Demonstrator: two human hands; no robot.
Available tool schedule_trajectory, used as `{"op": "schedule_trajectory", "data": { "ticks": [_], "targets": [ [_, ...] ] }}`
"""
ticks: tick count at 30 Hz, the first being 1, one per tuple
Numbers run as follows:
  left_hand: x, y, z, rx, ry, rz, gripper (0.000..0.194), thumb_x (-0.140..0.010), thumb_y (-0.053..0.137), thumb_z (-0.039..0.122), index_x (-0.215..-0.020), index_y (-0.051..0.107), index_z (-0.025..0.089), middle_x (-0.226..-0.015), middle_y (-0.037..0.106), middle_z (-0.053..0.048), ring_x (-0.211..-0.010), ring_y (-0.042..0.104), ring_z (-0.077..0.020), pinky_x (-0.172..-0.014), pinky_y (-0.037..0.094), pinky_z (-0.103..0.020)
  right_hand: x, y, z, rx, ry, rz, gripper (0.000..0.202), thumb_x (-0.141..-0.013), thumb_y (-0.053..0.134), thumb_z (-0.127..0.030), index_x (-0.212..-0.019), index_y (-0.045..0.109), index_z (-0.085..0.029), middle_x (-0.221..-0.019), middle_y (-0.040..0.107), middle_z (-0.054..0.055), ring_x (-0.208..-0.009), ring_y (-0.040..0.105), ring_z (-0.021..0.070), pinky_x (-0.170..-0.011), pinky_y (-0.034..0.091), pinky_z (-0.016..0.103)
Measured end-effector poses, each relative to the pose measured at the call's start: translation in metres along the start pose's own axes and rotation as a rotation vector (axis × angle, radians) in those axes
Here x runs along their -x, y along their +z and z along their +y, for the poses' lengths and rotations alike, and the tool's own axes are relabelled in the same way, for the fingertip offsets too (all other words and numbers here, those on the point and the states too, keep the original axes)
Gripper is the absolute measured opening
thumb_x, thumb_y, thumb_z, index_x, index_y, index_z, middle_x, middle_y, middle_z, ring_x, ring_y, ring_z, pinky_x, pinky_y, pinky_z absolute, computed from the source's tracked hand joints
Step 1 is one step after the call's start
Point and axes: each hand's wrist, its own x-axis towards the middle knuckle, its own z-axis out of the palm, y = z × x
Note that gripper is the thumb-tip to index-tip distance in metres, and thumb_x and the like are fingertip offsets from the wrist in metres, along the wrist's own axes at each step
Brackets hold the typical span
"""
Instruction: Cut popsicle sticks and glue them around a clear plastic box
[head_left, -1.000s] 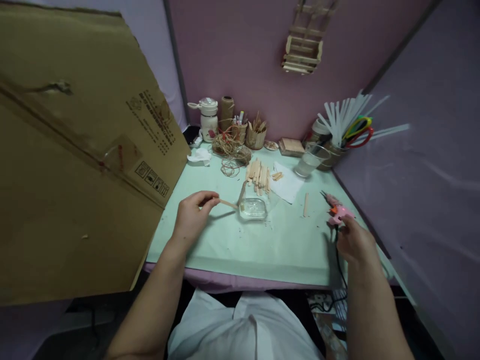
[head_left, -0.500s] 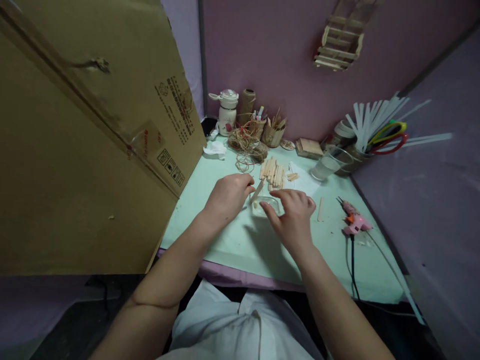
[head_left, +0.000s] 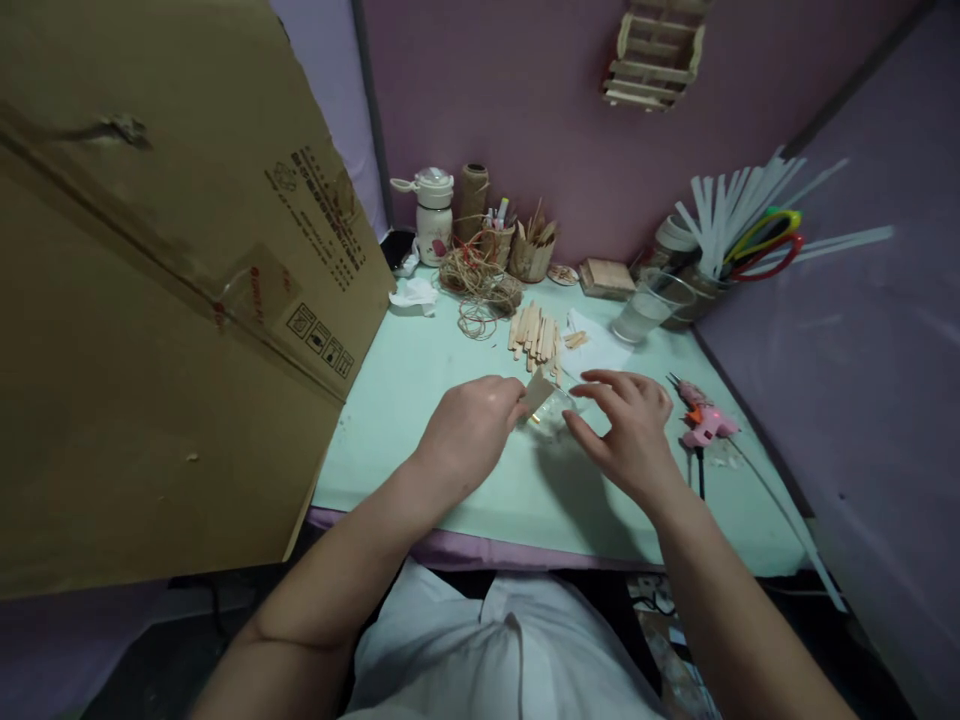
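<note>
My left hand [head_left: 474, 432] is closed, thumb and fingers pinching a small flat pale piece [head_left: 538, 392] that looks like wood and stands tilted. Just past it, my right hand [head_left: 631, 425] has its thumb and fingers curved and apart, with nothing visibly gripped. Between the hands lies a clear, shallow container [head_left: 556, 408], partly hidden by the pale piece and close to my right fingertips. Beyond the hands, several wooden craft sticks [head_left: 534, 335] lie in a heap, with a few short stick pieces [head_left: 576, 340] on white paper [head_left: 600, 348].
A large cardboard box [head_left: 187, 300] walls off the left. Tangled twine [head_left: 480, 280], a white bottle [head_left: 434, 218] and stick holders [head_left: 532, 255] line the back. At right are a glass [head_left: 651, 308], scissors [head_left: 769, 255] and a pink glue gun [head_left: 709, 425] with its cord.
Both hands have shifted rightward and nearer me, and the gap between them is wider. The pale piece now shows more of its flat face. My right hand now covers the lone stick's spot.
</note>
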Motion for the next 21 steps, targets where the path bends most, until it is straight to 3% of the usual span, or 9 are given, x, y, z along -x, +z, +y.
{"op": "schedule_trajectory", "data": {
  "ticks": [2, 5, 10, 17, 21],
  "targets": [
    [0.004, 0.003, 0.012, -0.017, 0.023, -0.038, 0.011, -0.092, 0.058, 0.022, -0.088, 0.068, 0.017, -0.085, 0.072, -0.006, -0.082, 0.068, -0.0209, -0.071, 0.049, -0.03, 0.007, -0.007, -0.009, 0.0, 0.011, 0.084, 0.025, -0.086, 0.066, -0.037, -0.106, 0.067, -0.023, -0.113, 0.067, 0.01, -0.107, 0.053, 0.0293, -0.092, 0.032, 0.044],
    [0.009, 0.007, 0.028, -0.046, 0.038, -0.069, 0.012, -0.094, 0.055, 0.019, -0.09, 0.066, 0.016, -0.087, 0.071, -0.007, -0.082, 0.068, -0.0217, -0.07, 0.05, -0.031, 0.017, -0.009, -0.034, -0.103, -0.037, 0.141, 0.012, -0.089, 0.064, -0.032, -0.096, 0.067, -0.022, -0.095, 0.07, 0.006, -0.092, 0.059, 0.0238, -0.086, 0.033, 0.04],
    [0.013, 0.011, 0.042, -0.125, 0.051, -0.022, 0.012, -0.094, 0.054, 0.014, -0.09, 0.065, 0.015, -0.086, 0.071, -0.007, -0.079, 0.068, -0.0209, -0.068, 0.052, -0.031, 0.024, 0.003, -0.056, -0.203, 0.075, 0.256, 0.005, -0.089, 0.062, -0.023, -0.087, 0.066, -0.021, -0.085, 0.07, 0.004, -0.085, 0.062, 0.021, -0.081, 0.034, 0.037],
    [0.019, 0.012, 0.038, -0.169, 0.099, 0.045, 0.014, -0.094, 0.055, 0.02, -0.09, 0.068, 0.014, -0.082, 0.073, -0.005, -0.075, 0.069, -0.0215, -0.066, 0.054, -0.033, 0.022, 0.016, -0.054, -0.317, 0.091, 0.339, 0.01, -0.088, 0.063, -0.016, -0.079, 0.064, -0.021, -0.077, 0.068, 0.0, -0.078, 0.062, 0.0181, -0.079, 0.037, 0.035],
    [0.0, -0.007, 0.015, 0.033, 0.242, 0.052, 0.027, -0.092, 0.061, 0.023, -0.117, 0.063, 0.013, -0.109, 0.073, -0.009, -0.099, 0.069, -0.0202, -0.084, 0.056, -0.033, 0.023, 0.008, -0.049, -0.414, 0.206, 0.318, 0.011, -0.088, 0.068, -0.022, -0.077, 0.064, -0.022, -0.072, 0.067, -0.002, -0.072, 0.06, 0.0162, -0.076, 0.039, 0.033]
  ]
}}
